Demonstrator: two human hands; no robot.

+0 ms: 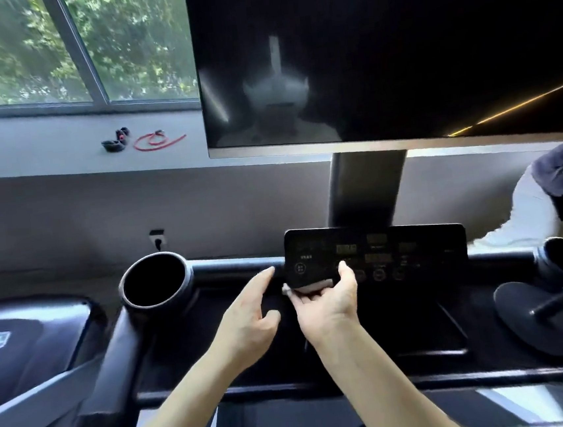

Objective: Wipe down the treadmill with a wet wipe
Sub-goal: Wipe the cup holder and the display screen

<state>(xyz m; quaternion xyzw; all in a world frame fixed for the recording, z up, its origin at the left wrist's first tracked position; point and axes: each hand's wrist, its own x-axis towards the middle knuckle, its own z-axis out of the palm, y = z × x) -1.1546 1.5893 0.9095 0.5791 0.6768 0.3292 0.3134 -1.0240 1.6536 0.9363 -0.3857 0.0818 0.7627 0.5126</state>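
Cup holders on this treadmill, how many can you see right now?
2. The left cup holder is left of the control panel. The right cup holder is right of it, partly cut off by the frame edge. Others may be out of view.

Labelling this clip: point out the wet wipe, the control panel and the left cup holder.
wet wipe (309, 286), head view, pale middle fold.
control panel (379, 248), head view, dark face.
left cup holder (158, 305), head view, near rim.

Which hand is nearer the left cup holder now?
Left. The left hand hovers open just right of the cup holder, not touching it; the right hand is farther right, holding the wipe against the panel.
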